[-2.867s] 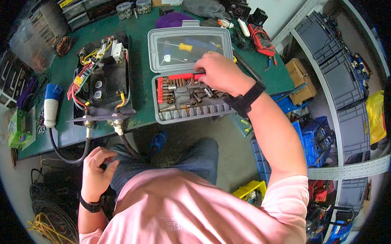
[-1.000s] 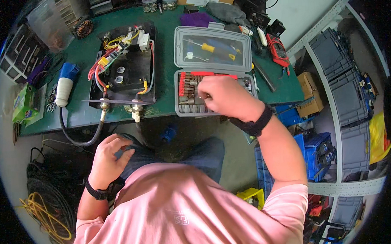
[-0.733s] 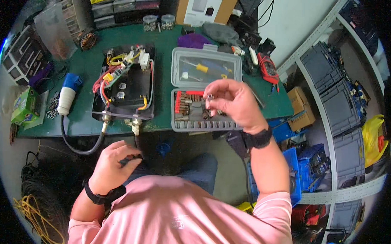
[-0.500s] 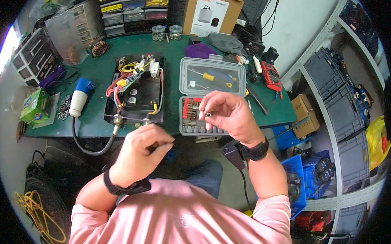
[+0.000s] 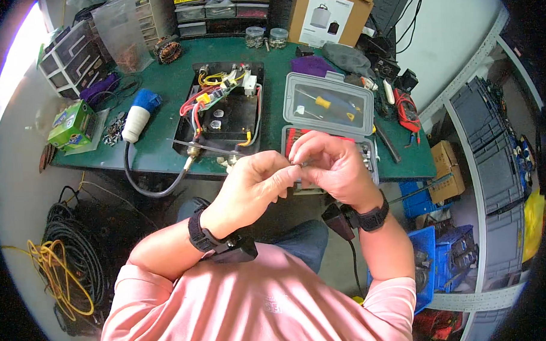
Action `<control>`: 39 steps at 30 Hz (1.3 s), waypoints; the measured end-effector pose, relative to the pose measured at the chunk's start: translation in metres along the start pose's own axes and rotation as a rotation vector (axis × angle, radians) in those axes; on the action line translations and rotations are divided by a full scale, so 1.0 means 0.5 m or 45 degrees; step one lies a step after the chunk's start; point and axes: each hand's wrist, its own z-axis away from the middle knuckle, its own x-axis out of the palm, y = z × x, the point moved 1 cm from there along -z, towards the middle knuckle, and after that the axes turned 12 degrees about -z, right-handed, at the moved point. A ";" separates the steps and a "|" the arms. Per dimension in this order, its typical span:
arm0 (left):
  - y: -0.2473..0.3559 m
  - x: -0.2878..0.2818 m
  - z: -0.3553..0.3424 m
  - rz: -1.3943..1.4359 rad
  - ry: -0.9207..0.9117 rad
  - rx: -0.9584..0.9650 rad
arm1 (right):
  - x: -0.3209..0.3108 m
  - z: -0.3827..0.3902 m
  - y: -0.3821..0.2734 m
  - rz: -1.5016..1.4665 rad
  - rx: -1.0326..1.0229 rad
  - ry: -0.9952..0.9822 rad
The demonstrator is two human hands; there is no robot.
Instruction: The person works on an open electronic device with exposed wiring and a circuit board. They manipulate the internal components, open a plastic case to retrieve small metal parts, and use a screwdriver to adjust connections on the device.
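Note:
My left hand (image 5: 253, 192) and my right hand (image 5: 339, 171) meet at the front edge of the green bench, fingertips closed around a small metal piece (image 5: 301, 165), probably a socket, mostly hidden by the fingers. Behind them lies an open grey tool case (image 5: 369, 149), its clear lid (image 5: 328, 105) showing a yellow-handled screwdriver; red holders and bits show in its tray. Left of the case is a black open housing (image 5: 238, 114) with coloured wires, a board and cable fittings at its front.
A blue-and-white plug (image 5: 138, 120) on a black cable, small drawers (image 5: 219, 13), two jars, a cardboard box (image 5: 321, 21) and a red meter (image 5: 406, 113) stand on the bench (image 5: 164, 153). Grey crates (image 5: 476, 133) on metal shelving are at the right, coiled cables (image 5: 78, 267) lower left.
My right hand has lifted the small metal piece out of the tool case and drawn it toward me. My left hand has risen from my lap to meet it.

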 end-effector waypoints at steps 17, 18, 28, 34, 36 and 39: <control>-0.016 -0.045 0.029 0.011 0.131 -0.031 | 0.053 -0.031 0.005 0.432 0.123 0.050; -0.013 -0.052 0.029 0.009 0.120 -0.036 | 0.055 -0.035 0.010 0.383 0.123 0.072; 0.005 -0.207 0.023 -0.817 0.760 0.356 | 0.015 -0.156 0.023 0.997 0.034 0.085; -0.042 -0.255 0.072 -0.908 0.979 0.216 | -0.017 -0.227 0.065 1.287 0.049 -0.145; -0.068 -0.259 0.087 -0.874 0.971 0.159 | -0.019 -0.236 0.077 1.325 0.036 -0.207; -0.092 -0.277 0.104 -0.786 1.007 0.069 | -0.024 -0.246 0.084 1.371 0.049 -0.285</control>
